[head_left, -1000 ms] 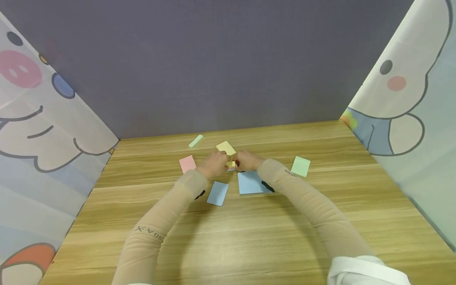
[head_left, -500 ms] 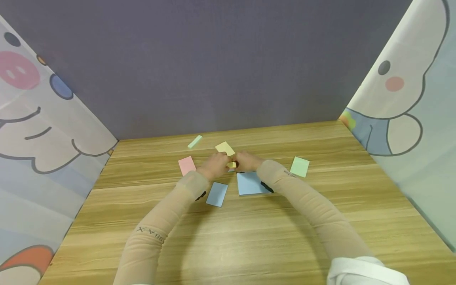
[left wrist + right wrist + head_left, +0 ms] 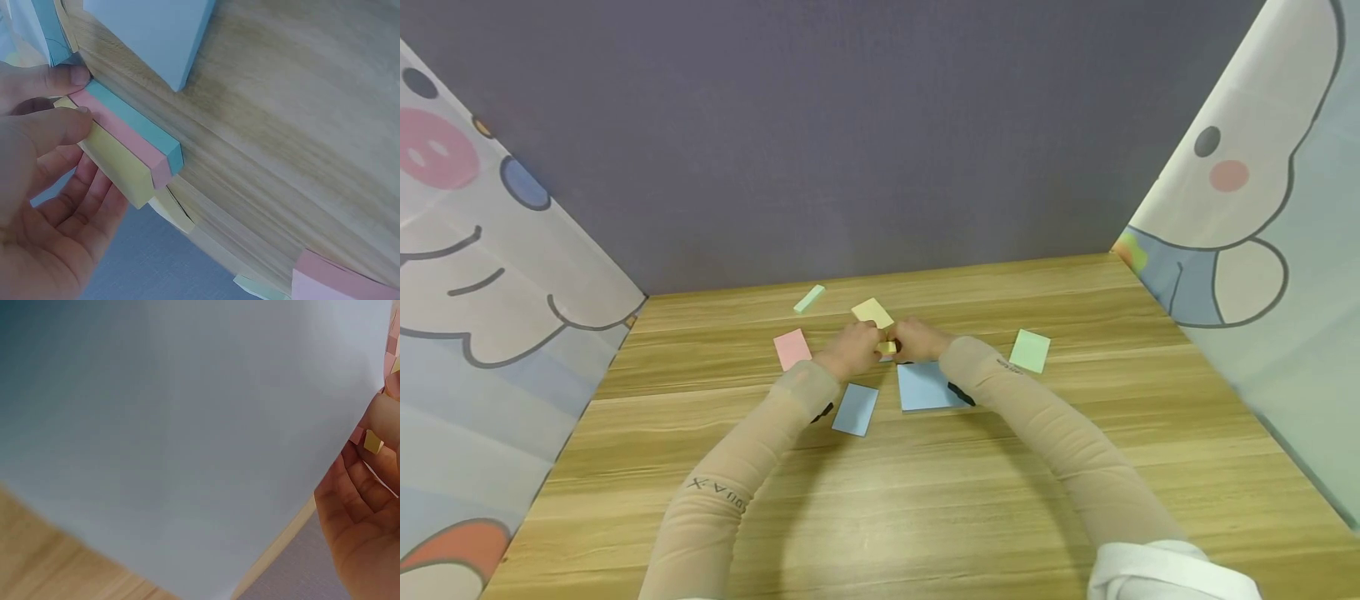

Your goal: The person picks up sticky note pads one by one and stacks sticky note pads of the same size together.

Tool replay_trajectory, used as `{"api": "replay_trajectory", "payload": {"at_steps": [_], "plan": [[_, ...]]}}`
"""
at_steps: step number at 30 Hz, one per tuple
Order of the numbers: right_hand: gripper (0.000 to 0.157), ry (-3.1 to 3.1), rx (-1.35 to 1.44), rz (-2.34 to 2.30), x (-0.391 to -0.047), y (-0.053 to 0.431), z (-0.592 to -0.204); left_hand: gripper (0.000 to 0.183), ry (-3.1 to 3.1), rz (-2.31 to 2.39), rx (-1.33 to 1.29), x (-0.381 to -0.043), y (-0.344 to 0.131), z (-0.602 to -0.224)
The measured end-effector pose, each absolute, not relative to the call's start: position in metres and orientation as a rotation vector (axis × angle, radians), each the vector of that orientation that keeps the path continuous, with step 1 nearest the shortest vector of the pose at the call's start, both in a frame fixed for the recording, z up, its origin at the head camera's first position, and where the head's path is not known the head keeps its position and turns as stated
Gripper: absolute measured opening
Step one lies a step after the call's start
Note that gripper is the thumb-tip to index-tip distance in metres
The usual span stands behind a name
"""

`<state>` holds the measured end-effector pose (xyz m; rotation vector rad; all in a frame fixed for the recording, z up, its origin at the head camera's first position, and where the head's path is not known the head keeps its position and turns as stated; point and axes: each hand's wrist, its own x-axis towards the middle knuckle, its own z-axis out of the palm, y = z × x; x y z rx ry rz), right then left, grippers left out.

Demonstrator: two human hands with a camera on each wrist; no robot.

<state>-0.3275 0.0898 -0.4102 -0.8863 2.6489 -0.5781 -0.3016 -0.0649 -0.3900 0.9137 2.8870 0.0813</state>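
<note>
Near the middle of the table, both hands meet at a small stack of narrow sticky note pads [image 3: 128, 140]. In the left wrist view the stack shows yellow, pink and teal layers lying flush along their length. My left hand [image 3: 853, 347] pinches one end of it between thumb and fingers. From the other side, my right hand [image 3: 919, 340] grips it; in the right wrist view a yellow end [image 3: 373, 442] shows between its fingers. Behind the hands lies a yellow sticky pad [image 3: 873, 312]. A large blue pad [image 3: 925, 386] lies below the right wrist and fills much of the right wrist view.
A small blue pad [image 3: 855, 409] lies in front of the left hand. To the left are a pink pad [image 3: 792, 349] and a narrow green pad [image 3: 809, 299]. A green pad [image 3: 1030, 351] lies to the right. A grey wall [image 3: 880, 150] bounds the wooden table [image 3: 895, 508].
The head view has shifted very slightly. Both hands stay at the small stack, where less of the pink layer shows now than a second ago.
</note>
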Motion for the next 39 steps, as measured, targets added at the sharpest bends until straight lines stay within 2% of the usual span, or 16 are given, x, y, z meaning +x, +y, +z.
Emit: {"api": "replay_trajectory", "payload": {"at_steps": [24,31,36,39], "plan": [[0.013,2.655,-0.9,-0.58,-0.327,0.09,-0.411,0.034,2.873,0.105,0.899,-0.304,-0.066,-0.393],[0.014,2.648,-0.905,-0.546,-0.326,0.088,-0.41,0.035,2.8,0.404,0.827,-0.308,-0.086,-0.382],[0.007,2.667,-0.895,-0.513,-0.326,0.088,-0.41,0.036,2.836,0.397,0.737,-0.312,-0.103,-0.374],[0.009,2.682,-0.891,-0.491,-0.326,0.088,-0.41,0.036,2.818,0.398,0.743,-0.311,-0.11,-0.375]]}}
